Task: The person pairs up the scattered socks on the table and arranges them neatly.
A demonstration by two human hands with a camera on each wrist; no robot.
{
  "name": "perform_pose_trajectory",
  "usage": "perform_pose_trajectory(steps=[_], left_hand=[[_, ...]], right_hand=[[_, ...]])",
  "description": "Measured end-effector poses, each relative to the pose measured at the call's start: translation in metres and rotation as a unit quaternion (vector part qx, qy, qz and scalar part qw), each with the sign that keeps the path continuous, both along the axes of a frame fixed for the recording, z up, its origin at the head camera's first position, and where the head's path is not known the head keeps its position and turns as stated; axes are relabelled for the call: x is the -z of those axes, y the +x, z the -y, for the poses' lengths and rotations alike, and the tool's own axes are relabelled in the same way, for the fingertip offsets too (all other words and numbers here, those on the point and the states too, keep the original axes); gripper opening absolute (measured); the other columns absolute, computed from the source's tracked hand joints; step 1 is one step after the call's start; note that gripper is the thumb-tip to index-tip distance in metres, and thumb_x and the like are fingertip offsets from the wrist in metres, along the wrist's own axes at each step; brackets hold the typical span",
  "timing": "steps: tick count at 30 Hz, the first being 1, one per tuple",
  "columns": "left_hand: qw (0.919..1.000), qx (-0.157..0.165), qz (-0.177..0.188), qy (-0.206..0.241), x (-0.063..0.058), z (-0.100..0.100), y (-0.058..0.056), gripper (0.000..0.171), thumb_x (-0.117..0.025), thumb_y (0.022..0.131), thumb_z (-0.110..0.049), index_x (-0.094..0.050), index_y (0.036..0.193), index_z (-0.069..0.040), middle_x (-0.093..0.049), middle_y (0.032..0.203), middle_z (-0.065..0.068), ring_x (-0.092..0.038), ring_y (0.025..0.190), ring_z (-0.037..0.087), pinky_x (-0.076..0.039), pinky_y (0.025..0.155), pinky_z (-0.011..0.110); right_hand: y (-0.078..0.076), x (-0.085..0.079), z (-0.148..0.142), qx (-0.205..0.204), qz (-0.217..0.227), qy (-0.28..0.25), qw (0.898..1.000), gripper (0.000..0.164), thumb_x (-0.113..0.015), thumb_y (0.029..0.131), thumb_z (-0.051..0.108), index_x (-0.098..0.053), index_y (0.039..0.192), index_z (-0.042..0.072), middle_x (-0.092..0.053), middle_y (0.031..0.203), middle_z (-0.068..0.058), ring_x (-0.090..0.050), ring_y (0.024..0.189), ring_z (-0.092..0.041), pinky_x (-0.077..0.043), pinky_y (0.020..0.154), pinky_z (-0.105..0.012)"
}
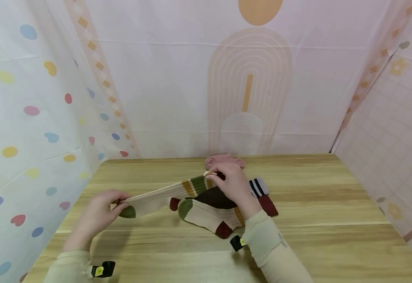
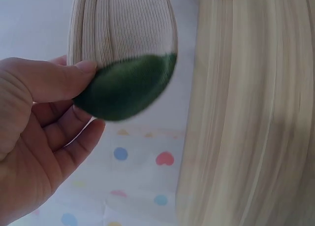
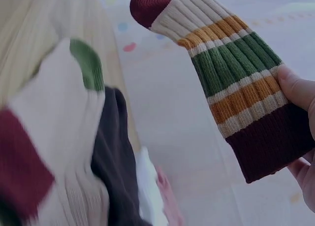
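A ribbed cream sock (image 1: 161, 198) with orange and green stripes is held up lengthwise between the two hands, above the table. My left hand (image 1: 101, 210) pinches it at the green toe (image 2: 130, 88), thumb on top. At the other end, my right hand (image 1: 231, 182) grips the dark maroon cuff (image 3: 270, 142). A maroon heel (image 3: 147, 7) shows in the right wrist view. Below and between the hands lies a similar cream sock (image 1: 206, 216) with green toe and maroon heel, partly over a dark sock (image 1: 216, 196).
A pink sock bundle (image 1: 223, 161) sits at the table's back edge. Right of the right hand lie a grey piece with black stripes (image 1: 259, 186) and a dark red piece (image 1: 267, 206). Patterned cloth (image 1: 163, 78) hangs around the wooden table (image 1: 315, 236).
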State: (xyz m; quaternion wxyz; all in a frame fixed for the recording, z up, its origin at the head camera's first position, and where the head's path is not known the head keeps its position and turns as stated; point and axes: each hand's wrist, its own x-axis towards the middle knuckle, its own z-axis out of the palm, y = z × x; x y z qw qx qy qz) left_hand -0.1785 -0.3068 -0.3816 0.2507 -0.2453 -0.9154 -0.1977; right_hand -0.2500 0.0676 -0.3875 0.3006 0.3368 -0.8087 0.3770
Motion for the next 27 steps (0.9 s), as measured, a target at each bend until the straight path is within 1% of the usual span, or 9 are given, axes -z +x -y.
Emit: perform_pose_trajectory(steps=[3, 8, 12, 17, 20, 23, 27], left_hand=[[1.0, 0.004, -0.001, 0.006, 0.001, -0.006, -0.002, 0.03, -0.083, 0.069, 0.01, -0.075, 0.089, -0.011, -0.065, 0.08, -0.009, -0.059, 0.07, 0.008, -0.052, 0.06, 0.032], [0.9995, 0.013, 0.017, 0.022, 0.0, -0.02, -0.003, 0.029, -0.081, 0.073, 0.009, -0.076, 0.093, -0.012, -0.067, 0.085, -0.008, -0.061, 0.074, 0.009, -0.053, 0.062, 0.032], [0.9984, 0.025, 0.031, 0.039, -0.001, -0.035, -0.004, 0.027, -0.08, 0.077, 0.008, -0.075, 0.094, -0.012, -0.068, 0.087, -0.007, -0.064, 0.075, 0.013, -0.054, 0.063, 0.032], [0.9964, 0.048, 0.036, 0.059, -0.002, -0.053, -0.006, 0.026, -0.078, 0.078, 0.009, -0.075, 0.093, -0.011, -0.068, 0.087, -0.006, -0.064, 0.075, 0.013, -0.054, 0.063, 0.03], [0.9948, 0.065, 0.041, 0.067, -0.004, -0.064, -0.007, 0.025, -0.077, 0.078, 0.009, -0.074, 0.092, -0.011, -0.068, 0.088, -0.005, -0.063, 0.074, 0.011, -0.053, 0.061, 0.028], [0.9926, 0.084, 0.051, 0.071, -0.005, -0.075, -0.008, 0.024, -0.077, 0.08, 0.009, -0.074, 0.092, -0.012, -0.068, 0.089, -0.005, -0.062, 0.074, 0.008, -0.052, 0.061, 0.026], [0.9889, 0.109, 0.065, 0.078, -0.004, -0.087, -0.009, 0.023, -0.076, 0.081, 0.008, -0.073, 0.091, -0.013, -0.067, 0.088, -0.006, -0.059, 0.073, 0.006, -0.053, 0.061, 0.026]], right_hand=[[0.002, 0.001, -0.015, 0.018, 0.007, 0.004, 1.0, 0.01, -0.081, 0.082, 0.015, -0.072, 0.086, 0.014, -0.07, 0.085, 0.003, -0.063, 0.08, -0.013, -0.051, 0.073, -0.034], [0.009, 0.005, -0.038, 0.046, 0.023, 0.017, 0.999, 0.01, -0.08, 0.083, 0.015, -0.071, 0.086, 0.015, -0.071, 0.087, 0.003, -0.065, 0.084, -0.017, -0.052, 0.075, -0.038], [0.016, 0.007, -0.055, 0.067, 0.022, 0.023, 0.997, 0.012, -0.082, 0.08, 0.017, -0.071, 0.086, 0.015, -0.071, 0.088, 0.003, -0.066, 0.083, -0.018, -0.052, 0.073, -0.038], [0.025, 0.007, -0.078, 0.087, 0.02, 0.041, 0.995, 0.014, -0.083, 0.079, 0.014, -0.071, 0.087, 0.013, -0.07, 0.086, 0.001, -0.065, 0.077, -0.017, -0.052, 0.068, -0.037], [0.03, 0.008, -0.091, 0.096, 0.027, 0.048, 0.994, 0.013, -0.082, 0.08, 0.012, -0.072, 0.088, 0.012, -0.071, 0.087, -0.001, -0.066, 0.078, -0.018, -0.054, 0.069, -0.039], [0.035, 0.008, -0.101, 0.104, 0.044, 0.049, 0.992, 0.011, -0.081, 0.081, 0.011, -0.072, 0.089, 0.011, -0.072, 0.09, -0.002, -0.067, 0.082, -0.02, -0.055, 0.073, -0.041], [0.044, 0.008, -0.113, 0.108, 0.066, 0.051, 0.991, 0.009, -0.079, 0.084, 0.009, -0.073, 0.09, 0.011, -0.072, 0.092, -0.003, -0.067, 0.085, -0.023, -0.054, 0.075, -0.044]])
